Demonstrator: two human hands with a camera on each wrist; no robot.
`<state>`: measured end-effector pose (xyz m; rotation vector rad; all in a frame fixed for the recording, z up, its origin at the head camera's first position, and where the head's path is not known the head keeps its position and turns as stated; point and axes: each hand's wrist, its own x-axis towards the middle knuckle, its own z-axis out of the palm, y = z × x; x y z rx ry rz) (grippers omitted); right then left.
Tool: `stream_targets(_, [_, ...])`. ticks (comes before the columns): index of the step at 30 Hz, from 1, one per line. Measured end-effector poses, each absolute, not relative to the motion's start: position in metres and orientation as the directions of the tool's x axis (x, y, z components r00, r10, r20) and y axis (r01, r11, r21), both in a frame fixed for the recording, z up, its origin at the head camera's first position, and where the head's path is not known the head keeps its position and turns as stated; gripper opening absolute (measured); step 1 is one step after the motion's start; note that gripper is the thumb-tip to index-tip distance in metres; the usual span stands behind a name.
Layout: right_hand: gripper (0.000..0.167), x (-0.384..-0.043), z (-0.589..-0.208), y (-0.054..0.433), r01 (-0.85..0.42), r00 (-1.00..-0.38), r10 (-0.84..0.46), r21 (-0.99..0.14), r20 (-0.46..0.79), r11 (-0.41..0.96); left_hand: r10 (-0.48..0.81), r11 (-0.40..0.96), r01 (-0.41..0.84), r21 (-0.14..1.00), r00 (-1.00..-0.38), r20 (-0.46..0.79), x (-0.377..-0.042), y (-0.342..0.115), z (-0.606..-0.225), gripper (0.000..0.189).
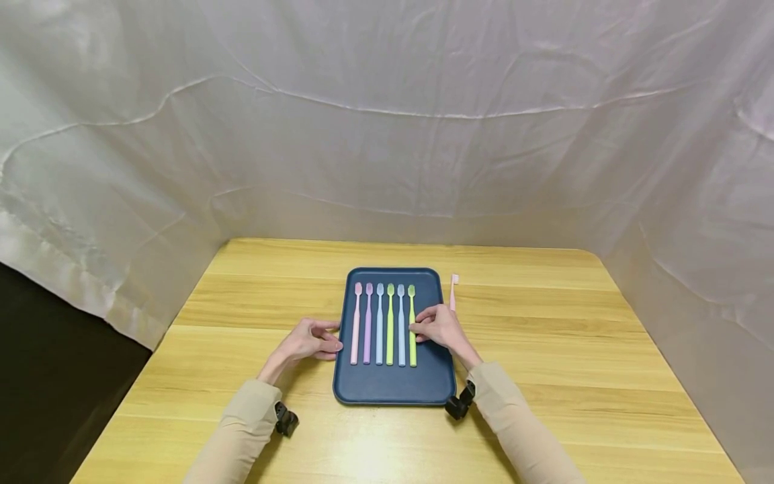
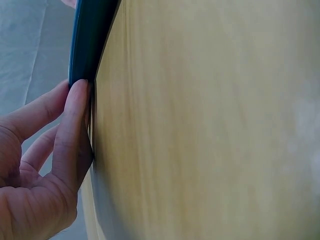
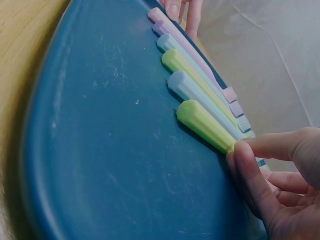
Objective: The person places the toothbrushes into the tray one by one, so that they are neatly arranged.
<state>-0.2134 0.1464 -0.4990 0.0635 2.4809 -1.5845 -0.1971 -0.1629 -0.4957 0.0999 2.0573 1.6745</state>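
Observation:
A dark blue tray (image 1: pixel 393 390) lies on the table, with several toothbrushes side by side in a row, heads toward the far end. From left they are a pink toothbrush (image 1: pixel 355 336), a purple toothbrush (image 1: pixel 367 336), a blue toothbrush (image 1: pixel 379 329), a green toothbrush (image 1: pixel 390 336), another blue toothbrush (image 1: pixel 402 336) and a yellow-green toothbrush (image 1: pixel 412 353). My right hand (image 1: pixel 440 326) pinches that last one by its handle between thumb and index finger. At the tray's left rim, my left hand (image 1: pixel 311 340) holds the edge with thumb and fingers.
Another pink toothbrush (image 1: pixel 453 292) lies right of the tray on the wooden table (image 1: pixel 574 349), its lower part hidden behind my right hand. Pale grey cloth (image 1: pixel 423 161) hangs behind the table and along its sides.

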Motion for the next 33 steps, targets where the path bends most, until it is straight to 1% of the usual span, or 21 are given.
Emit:
stream_targets(9, [0.02, -0.213, -0.499, 0.145, 0.151, -0.98, -0.054, -0.891, -0.192, 0.429, 0.356, 0.249, -0.236, 0.939, -0.88, -0.315, -0.197, -0.164, -0.495, 0.065])
stream_targets(13, [0.022, -0.214, -0.499, 0.145, 0.143, -0.981, -0.059, -0.895, -0.184, 0.422, 0.365, 0.245, -0.231, 0.942, -0.878, -0.31, -0.197, -0.165, -0.495, 0.065])
stream_targets(15, [0.023, -0.213, -0.499, 0.147, 0.113, -0.985, -0.074, -0.905, -0.157, 0.411, 0.369, 0.245, -0.228, 0.942, -0.877, -0.308, -0.197, -0.165, -0.495, 0.065])
stream_targets(18, [0.022, -0.213, -0.501, 0.154, 0.04, -0.994, -0.075, -0.922, -0.075, 0.384, 0.372, 0.247, -0.226, 0.942, -0.876, -0.308, -0.197, -0.165, -0.495, 0.065])
stream_targets(22, [0.02, -0.216, -0.504, 0.17, 0.005, -1.0, 0.014, -0.942, 0.0, 0.335, 0.37, 0.248, -0.228, 0.941, -0.876, -0.31, -0.197, -0.165, -0.495, 0.064])
stream_targets(25, [0.019, -0.22, -0.506, 0.184, 0.027, -0.993, 0.114, -0.956, 0.007, 0.292, 0.365, 0.246, -0.233, 0.941, -0.877, -0.313, -0.198, -0.164, -0.495, 0.064])
stream_targets(28, [0.018, -0.226, -0.509, 0.197, 0.036, -0.984, 0.178, -0.967, 0.01, 0.252, 0.363, 0.243, -0.235, 0.941, -0.877, -0.314, -0.198, -0.165, -0.496, 0.065])
stream_targets(33, [0.022, -0.23, -0.511, 0.21, 0.044, -0.982, 0.188, -0.967, 0.004, 0.252, 0.367, 0.243, -0.232, 0.942, -0.877, -0.311, -0.198, -0.165, -0.496, 0.064])
